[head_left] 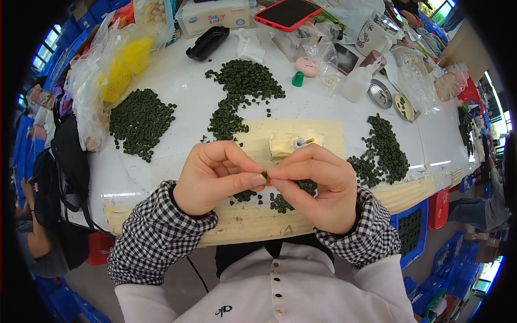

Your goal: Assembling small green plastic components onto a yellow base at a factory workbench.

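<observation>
My left hand (221, 171) and my right hand (314, 184) meet fingertip to fingertip above the near part of the table. Between the left thumb and forefinger a small dark green piece (264, 174) is pinched, mostly hidden by the fingers. The right thumb and forefinger press together against its other side; whether they grip it too is hard to see. Just beyond the hands stands a small cream block (280, 146) with a short metal pin in a white collar (300, 142). Loose dark green pieces (281, 203) lie beneath and between the hands.
Heaps of dark green pieces lie at left (141, 124), at centre (245, 81) and at right (389, 148). Behind them are a black case (208, 43), a red-edged phone (288, 13), a green cap (298, 79) and a white mug (375, 35). A blue crate (407, 231) sits below the right edge.
</observation>
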`<state>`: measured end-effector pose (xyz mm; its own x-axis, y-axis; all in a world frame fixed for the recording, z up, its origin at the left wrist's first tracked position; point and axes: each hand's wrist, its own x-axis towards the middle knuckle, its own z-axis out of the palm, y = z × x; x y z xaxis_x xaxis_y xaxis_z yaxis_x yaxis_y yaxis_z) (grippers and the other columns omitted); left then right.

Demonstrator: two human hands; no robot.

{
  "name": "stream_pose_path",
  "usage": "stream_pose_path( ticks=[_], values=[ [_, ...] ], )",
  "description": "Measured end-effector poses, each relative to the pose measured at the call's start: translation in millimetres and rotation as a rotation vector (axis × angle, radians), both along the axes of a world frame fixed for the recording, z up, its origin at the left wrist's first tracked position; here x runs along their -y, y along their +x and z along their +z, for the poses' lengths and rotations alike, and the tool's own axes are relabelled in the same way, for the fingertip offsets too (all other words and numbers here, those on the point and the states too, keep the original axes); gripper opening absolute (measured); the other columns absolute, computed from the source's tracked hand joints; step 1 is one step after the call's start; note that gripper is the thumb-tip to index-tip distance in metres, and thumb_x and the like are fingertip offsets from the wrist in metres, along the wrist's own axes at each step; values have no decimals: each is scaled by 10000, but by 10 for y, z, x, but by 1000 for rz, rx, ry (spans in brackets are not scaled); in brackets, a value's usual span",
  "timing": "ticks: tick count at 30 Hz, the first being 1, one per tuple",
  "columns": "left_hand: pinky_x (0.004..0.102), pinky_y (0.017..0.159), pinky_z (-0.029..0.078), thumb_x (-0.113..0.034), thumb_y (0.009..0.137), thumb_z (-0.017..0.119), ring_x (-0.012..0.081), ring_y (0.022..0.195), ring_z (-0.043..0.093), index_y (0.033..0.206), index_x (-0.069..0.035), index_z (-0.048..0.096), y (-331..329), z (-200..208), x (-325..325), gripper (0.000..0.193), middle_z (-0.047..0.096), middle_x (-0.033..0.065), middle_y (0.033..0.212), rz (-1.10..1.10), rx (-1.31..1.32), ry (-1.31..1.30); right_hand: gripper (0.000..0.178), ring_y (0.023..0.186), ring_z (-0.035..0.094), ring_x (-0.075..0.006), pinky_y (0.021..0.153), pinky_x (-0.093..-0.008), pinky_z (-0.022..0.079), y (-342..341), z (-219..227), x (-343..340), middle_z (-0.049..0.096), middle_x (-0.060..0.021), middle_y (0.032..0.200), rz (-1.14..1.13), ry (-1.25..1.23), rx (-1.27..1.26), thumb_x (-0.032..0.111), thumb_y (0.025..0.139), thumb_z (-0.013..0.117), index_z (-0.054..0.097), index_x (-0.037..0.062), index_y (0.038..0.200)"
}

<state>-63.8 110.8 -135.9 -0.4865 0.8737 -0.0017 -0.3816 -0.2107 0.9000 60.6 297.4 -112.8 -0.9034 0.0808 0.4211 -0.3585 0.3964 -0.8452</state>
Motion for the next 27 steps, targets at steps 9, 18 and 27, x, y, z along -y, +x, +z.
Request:
stream_pose_path(
  ticks=[9, 18, 27],
  values=[
    [257, 803, 564, 44, 858, 711, 149, 863, 697, 958, 43, 653, -43, 35, 19, 116, 718, 123, 941, -149, -29, 7, 158, 764, 623, -162, 648, -268, 501, -36, 21, -33, 632, -65, 880, 146, -40, -5, -30, 779, 751, 682, 0, 917],
    [265, 802, 576, -17, 915, 666, 154, 863, 703, 1013, 77, 687, -44, 145, -6, 137, 730, 154, 958, -193, -3, -162, 195, 730, 633, -172, 623, -272, 513, -23, 3, -13, 628, -65, 853, 13, 162, -105, -14, 768, 772, 712, 29, 948],
    [236, 772, 559, -37, 923, 662, 119, 840, 683, 994, 74, 686, -31, 113, 12, 134, 726, 126, 924, -158, -77, -198, 230, 757, 660, -169, 653, -274, 537, -7, -33, 5, 655, -65, 875, -37, 292, -112, -16, 748, 792, 735, 55, 959]
  ],
)
